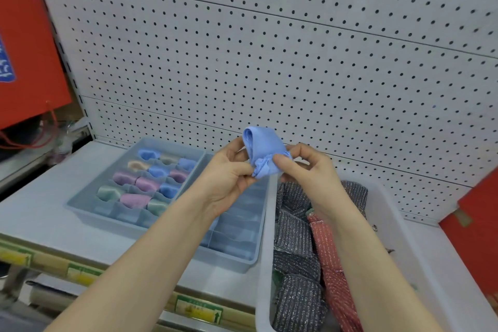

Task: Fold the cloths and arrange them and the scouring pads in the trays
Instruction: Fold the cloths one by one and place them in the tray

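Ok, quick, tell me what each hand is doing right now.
Left hand: pinching the lower end of the rolled light-blue cloth.
Right hand: pinching the same cloth from the other side.

A pale grey pegboard wall [269,48] dotted with dark holes rises behind a light grey shelf [40,210]. Yellow and green price tags [80,272] line the shelf's front edge. A red bag [27,48] hangs at the left and a red box [474,237] stands at the right. The light is even.

Pegboard wall [296,48] closes 12 o'clock. Bare shelf [40,213] is passable at 8 o'clock. Left tray [94,217], 9 o'clock: far cells packed with cloths [147,184], near row open. Bin [265,250] of scouring pads [296,237] obstructs 5 o'clock.
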### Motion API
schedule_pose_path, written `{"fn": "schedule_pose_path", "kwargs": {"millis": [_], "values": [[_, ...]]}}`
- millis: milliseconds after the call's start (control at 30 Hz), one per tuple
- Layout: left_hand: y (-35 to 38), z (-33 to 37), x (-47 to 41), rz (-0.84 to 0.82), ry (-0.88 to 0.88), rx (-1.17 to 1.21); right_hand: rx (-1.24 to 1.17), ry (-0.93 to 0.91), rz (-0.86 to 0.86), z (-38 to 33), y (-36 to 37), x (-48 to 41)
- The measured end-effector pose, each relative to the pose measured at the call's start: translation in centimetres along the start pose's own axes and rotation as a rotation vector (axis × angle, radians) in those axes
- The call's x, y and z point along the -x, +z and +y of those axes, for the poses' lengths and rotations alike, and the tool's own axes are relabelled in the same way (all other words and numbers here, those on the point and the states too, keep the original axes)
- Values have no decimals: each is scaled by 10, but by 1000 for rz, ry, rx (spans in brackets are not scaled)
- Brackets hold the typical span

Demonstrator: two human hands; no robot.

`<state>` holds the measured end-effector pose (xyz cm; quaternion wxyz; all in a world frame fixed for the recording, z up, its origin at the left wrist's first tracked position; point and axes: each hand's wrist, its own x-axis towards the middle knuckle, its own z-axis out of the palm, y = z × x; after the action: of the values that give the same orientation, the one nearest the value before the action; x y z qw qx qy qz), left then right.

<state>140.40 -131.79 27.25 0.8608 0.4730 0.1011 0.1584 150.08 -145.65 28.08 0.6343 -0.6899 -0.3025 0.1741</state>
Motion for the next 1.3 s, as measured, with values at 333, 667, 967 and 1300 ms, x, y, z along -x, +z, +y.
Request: {"fn": "schedule_pose_path", "kwargs": {"millis": [333,667,967,1300], "values": [[-6,-22,-1,134,101,-400,-123,-2,26,17,12,-9],[-49,-20,3,144,60,-246,-192,110,-42,28,37,-21],[-113,3,4,234,-24,-166,147,-70,-338,22,88,-26],[-167,27,2,302,-169,-101,359,-128,-399,34,149,-40]]}}
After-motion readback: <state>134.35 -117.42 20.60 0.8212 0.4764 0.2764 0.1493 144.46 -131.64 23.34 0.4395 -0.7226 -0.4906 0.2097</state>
